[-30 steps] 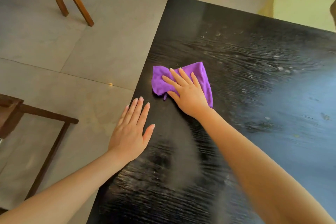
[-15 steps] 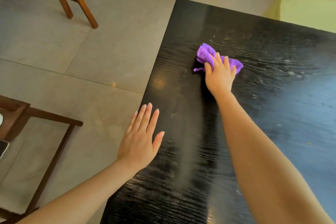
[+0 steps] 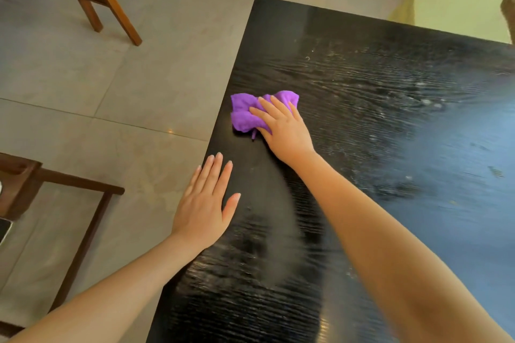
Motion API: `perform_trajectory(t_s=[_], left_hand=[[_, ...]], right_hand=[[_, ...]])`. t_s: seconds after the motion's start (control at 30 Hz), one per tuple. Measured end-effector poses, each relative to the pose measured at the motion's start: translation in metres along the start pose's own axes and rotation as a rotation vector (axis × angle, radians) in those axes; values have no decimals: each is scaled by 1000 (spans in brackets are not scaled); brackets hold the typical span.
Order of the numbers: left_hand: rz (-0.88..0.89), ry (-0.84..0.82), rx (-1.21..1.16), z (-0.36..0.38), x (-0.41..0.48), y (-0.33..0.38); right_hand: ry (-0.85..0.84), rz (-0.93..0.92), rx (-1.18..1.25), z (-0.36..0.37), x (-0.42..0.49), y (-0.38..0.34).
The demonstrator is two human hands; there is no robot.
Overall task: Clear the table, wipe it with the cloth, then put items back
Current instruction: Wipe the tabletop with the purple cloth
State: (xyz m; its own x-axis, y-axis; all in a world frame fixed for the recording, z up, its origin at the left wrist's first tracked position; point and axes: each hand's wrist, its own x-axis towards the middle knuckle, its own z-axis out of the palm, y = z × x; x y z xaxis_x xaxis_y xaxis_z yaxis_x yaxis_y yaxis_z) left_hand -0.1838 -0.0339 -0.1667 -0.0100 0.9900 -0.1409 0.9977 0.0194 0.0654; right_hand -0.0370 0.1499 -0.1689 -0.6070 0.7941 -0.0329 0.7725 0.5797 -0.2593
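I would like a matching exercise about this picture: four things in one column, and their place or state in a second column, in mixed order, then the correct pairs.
Column one:
1. left hand
2. right hand
3. purple cloth
4. wooden chair legs

Column two:
A. standing on the tiled floor, top left of the view
B. bunched on the black table near its left edge
C. flat and open at the table's edge, holding nothing
D. pressing down on the cloth

Pairs: 1-C, 2-D, 3-B, 4-A
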Motion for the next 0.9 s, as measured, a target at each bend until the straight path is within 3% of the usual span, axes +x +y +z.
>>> perform_trajectory(t_s=[0.17, 0.33, 0.57, 0.9], left_hand=[[-1, 1, -12, 0, -1, 0], [-11, 15, -12, 2, 0, 0], [2, -6, -10, 4, 0, 1], [26, 7, -15, 7, 1, -2]], right_hand=[[143, 130, 50, -15, -52, 54], [196, 454, 59, -23, -115, 99], [297, 838, 70, -12, -98, 58], [141, 517, 148, 11, -46, -59]])
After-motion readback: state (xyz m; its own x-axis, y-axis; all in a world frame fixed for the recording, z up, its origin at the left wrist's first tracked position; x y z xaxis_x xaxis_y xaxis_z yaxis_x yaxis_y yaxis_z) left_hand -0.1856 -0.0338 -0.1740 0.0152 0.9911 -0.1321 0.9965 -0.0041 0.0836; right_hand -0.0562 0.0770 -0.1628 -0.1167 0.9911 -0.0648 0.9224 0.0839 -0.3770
